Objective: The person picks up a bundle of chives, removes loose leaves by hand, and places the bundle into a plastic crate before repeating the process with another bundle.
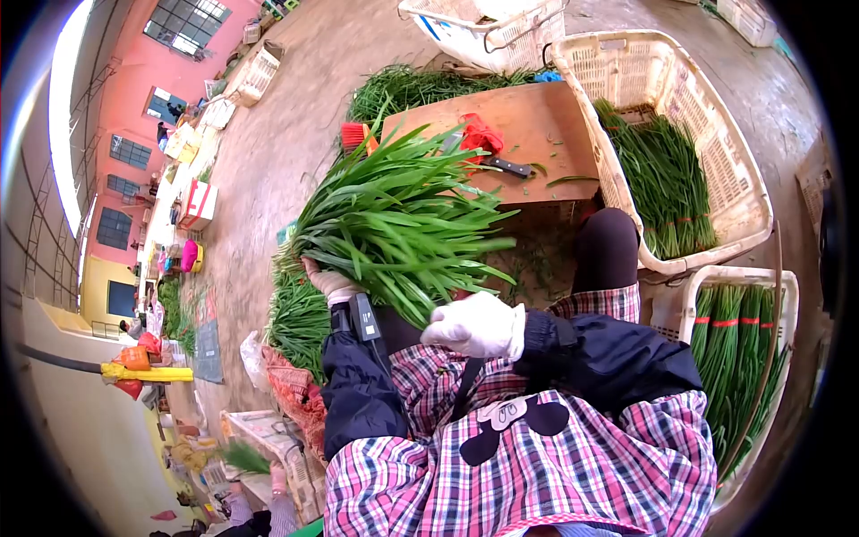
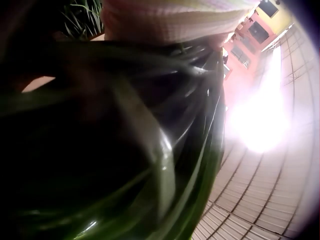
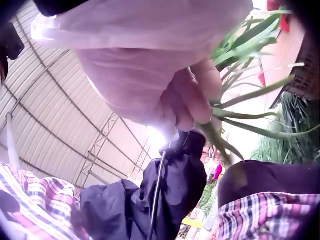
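Observation:
A big fanned bunch of garlic chives (image 1: 403,210) spreads over the lap, its long flat leaves pointing right. My left hand (image 1: 329,279), in a pale glove, grips the bunch near its stem end. In the left wrist view dark, blurred leaves (image 2: 165,155) fill most of the picture below the glove (image 2: 175,20). My right hand (image 1: 474,327), in a white glove, is beside the leaf tips with its fingers curled. The right wrist view shows its bent fingers (image 3: 192,97) pinching a few green leaves (image 3: 245,114).
A board (image 1: 546,134) ahead carries a black-handled knife (image 1: 507,166) and a red bag (image 1: 481,134). Crates (image 1: 743,170) (image 1: 702,277) of bundled chives stand at the right. Loose chives (image 1: 300,313) lie left, and another heap (image 1: 403,89) lies behind the board.

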Action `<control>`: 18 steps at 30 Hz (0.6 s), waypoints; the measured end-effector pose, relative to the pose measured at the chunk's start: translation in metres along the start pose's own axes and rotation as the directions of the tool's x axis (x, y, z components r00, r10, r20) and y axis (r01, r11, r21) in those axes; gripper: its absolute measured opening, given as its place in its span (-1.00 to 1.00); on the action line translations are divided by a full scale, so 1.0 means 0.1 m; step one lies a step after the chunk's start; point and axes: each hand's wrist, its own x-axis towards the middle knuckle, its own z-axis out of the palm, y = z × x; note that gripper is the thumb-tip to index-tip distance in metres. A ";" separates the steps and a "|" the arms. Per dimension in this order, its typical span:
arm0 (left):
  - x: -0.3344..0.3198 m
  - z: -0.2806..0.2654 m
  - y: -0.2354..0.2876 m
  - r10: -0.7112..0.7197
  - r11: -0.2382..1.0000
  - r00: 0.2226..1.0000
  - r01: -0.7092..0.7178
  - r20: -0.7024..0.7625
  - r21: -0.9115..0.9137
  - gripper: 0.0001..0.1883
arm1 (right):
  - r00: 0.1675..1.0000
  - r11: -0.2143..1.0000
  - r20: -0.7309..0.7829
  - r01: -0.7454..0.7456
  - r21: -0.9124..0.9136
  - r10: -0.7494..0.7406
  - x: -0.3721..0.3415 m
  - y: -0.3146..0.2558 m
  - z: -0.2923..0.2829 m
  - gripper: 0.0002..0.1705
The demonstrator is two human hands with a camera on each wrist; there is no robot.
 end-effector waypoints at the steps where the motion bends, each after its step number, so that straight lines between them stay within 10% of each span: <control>1: -0.02 0.02 -0.01 0.010 1.000 1.000 -0.010 0.009 0.000 -0.39 | 0.998 0.999 0.054 -0.024 -0.027 0.025 -0.08 0.04 -0.04 -0.73; 4: -0.27 0.28 -0.08 0.054 0.989 0.997 -0.046 -0.052 0.141 -0.36 | 0.989 0.986 0.079 -0.115 -0.119 0.125 -0.37 0.22 -0.19 -0.76; 8: -0.22 0.23 -0.05 0.055 0.992 0.998 -0.052 -0.021 0.113 -0.35 | 0.943 0.970 -0.266 -0.229 -0.079 0.201 -0.32 0.07 -0.75 -0.81; 11: -0.11 0.10 -0.05 0.079 0.988 0.993 -0.090 0.091 0.129 -0.40 | 0.704 0.987 -0.709 0.078 0.139 0.044 -0.09 -0.13 -1.04 -0.77; 14: -0.01 -0.03 -0.03 0.081 0.988 0.990 -0.095 0.114 0.121 -0.42 | 0.524 0.952 -0.847 0.205 0.227 0.089 0.05 -0.25 -1.13 -0.77; 18: 0.19 -0.22 0.02 0.015 1.000 0.961 -0.022 0.277 0.021 -0.47 | 0.691 0.984 -0.723 0.130 0.119 -0.004 0.11 -0.23 -1.05 -0.77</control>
